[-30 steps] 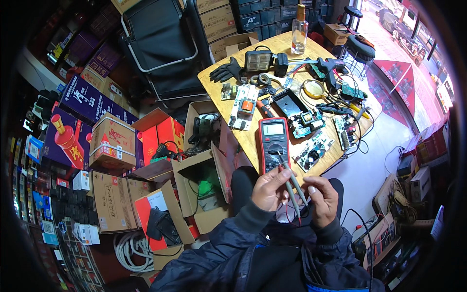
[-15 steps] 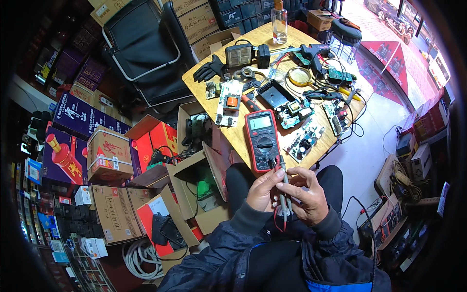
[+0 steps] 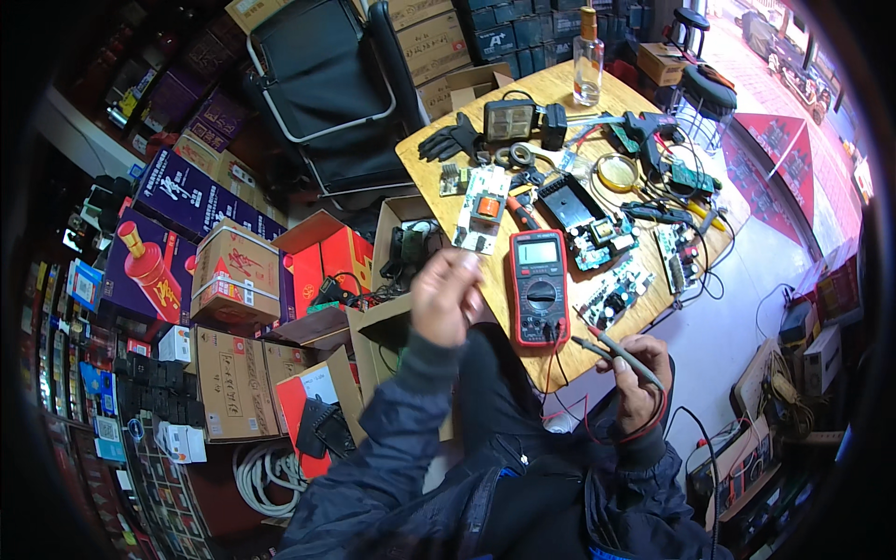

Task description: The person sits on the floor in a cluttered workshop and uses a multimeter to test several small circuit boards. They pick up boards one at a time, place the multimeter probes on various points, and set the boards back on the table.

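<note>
A red and dark-grey multimeter (image 3: 539, 289) lies face up at the table's near edge, its leads plugged in at the bottom. My right hand (image 3: 641, 381), just right of it, is closed around two grey test probes (image 3: 623, 353), tips pointing up and left toward the meter. Their thin red and black leads loop below the hand. Left of the meter, my left hand (image 3: 446, 297) is raised at the near end of a white circuit board (image 3: 483, 210) with an orange-wrapped transformer. Its fingers are bent and smeared by motion; whether they touch the board is unclear.
On the wooden table (image 3: 429, 154) are several more circuit boards, an open black casing (image 3: 567, 201), a black glove (image 3: 450, 140), tape rolls, a magnifier (image 3: 618, 172) and a glass bottle (image 3: 588, 61). Open cardboard boxes (image 3: 350, 327) stand left of my legs; a chair (image 3: 322, 84) is behind them.
My hands have come apart. Both probes are now in my right hand, which moved right; my left hand has risen toward the white circuit board. The view has shifted, moving the scene rightward.
</note>
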The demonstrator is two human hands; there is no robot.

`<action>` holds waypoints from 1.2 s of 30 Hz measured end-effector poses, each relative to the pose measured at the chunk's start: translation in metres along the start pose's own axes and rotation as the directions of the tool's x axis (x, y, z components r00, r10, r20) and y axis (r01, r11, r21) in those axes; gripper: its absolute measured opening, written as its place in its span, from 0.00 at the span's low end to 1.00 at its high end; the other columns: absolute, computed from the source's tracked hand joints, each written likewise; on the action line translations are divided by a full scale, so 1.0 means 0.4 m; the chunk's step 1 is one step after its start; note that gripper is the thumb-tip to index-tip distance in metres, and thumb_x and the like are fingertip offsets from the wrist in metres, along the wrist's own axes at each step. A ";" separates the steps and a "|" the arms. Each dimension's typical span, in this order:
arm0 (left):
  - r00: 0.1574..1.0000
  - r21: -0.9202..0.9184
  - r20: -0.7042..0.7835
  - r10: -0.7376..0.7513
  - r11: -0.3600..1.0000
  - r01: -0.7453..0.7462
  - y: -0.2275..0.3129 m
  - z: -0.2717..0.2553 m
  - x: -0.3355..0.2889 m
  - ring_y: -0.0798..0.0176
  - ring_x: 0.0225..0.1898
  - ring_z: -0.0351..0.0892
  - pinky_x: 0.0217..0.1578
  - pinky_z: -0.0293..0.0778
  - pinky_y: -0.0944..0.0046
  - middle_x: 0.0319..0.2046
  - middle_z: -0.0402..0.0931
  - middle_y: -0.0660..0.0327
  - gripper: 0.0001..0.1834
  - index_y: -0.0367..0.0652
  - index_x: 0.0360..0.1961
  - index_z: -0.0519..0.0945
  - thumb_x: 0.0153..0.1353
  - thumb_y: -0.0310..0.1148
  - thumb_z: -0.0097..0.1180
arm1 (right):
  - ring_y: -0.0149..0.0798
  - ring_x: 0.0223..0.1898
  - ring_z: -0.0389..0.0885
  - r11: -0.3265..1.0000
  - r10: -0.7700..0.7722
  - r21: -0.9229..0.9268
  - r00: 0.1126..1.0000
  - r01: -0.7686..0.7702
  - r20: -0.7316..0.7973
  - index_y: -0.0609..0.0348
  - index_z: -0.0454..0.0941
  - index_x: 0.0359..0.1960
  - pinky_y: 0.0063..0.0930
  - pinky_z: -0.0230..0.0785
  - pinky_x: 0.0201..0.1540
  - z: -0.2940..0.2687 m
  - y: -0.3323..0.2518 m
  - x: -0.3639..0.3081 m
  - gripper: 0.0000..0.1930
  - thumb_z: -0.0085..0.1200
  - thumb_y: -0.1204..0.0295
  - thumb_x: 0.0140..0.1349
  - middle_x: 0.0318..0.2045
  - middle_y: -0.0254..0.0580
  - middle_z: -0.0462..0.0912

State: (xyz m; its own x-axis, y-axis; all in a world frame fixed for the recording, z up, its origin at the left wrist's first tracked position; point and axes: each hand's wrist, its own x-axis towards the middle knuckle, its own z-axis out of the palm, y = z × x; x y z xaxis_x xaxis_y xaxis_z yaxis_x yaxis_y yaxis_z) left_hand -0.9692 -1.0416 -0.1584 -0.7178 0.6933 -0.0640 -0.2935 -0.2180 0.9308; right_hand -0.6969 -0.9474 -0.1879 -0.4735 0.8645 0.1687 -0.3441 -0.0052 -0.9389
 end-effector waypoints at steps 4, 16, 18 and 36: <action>0.981 0.227 -0.108 0.160 0.965 -0.132 0.036 -0.119 0.258 0.75 0.20 0.71 0.19 0.68 0.73 0.27 0.78 0.65 0.08 0.39 0.40 0.80 0.68 0.33 0.60 | 0.43 0.29 0.82 0.910 0.246 0.356 0.968 -0.215 -0.044 0.61 0.67 0.42 0.34 0.79 0.36 -0.005 0.070 0.021 0.09 0.50 0.74 0.62 0.36 0.49 0.75; 0.961 0.963 0.267 0.076 -0.062 -0.262 -0.062 -0.128 0.620 0.44 0.54 0.78 0.57 0.74 0.53 0.46 0.78 0.48 0.26 0.49 0.59 0.82 0.56 0.32 0.63 | 0.39 0.30 0.75 0.701 0.391 0.639 0.920 -0.318 0.029 0.60 0.71 0.39 0.34 0.75 0.33 -0.009 0.151 0.055 0.10 0.52 0.71 0.58 0.30 0.43 0.74; 0.954 0.956 0.289 0.082 -0.073 -0.283 -0.063 -0.124 0.629 0.44 0.52 0.79 0.55 0.75 0.53 0.44 0.79 0.48 0.23 0.48 0.56 0.83 0.56 0.32 0.63 | 0.39 0.30 0.75 0.711 0.404 0.619 0.914 -0.333 0.027 0.60 0.71 0.39 0.34 0.75 0.33 -0.012 0.155 0.053 0.10 0.52 0.71 0.58 0.30 0.43 0.74; 0.825 0.868 0.371 0.427 0.155 -0.471 0.115 -0.097 0.531 0.63 0.26 0.69 0.32 0.70 0.63 0.24 0.70 0.60 0.20 0.36 0.46 0.81 0.51 0.25 0.71 | 0.39 0.31 0.76 0.685 0.447 0.626 0.894 -0.374 0.046 0.60 0.71 0.41 0.35 0.76 0.36 -0.020 0.164 0.051 0.10 0.51 0.70 0.59 0.32 0.45 0.75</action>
State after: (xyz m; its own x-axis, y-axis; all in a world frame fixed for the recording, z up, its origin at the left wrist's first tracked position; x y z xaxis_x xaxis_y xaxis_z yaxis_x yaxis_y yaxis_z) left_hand -1.1597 -0.9311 -0.1430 -0.4829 0.7334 0.4784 0.8409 0.2361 0.4870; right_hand -0.7225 -0.9260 -0.2487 -0.6139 0.7472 -0.2548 -0.5656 -0.6415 -0.5183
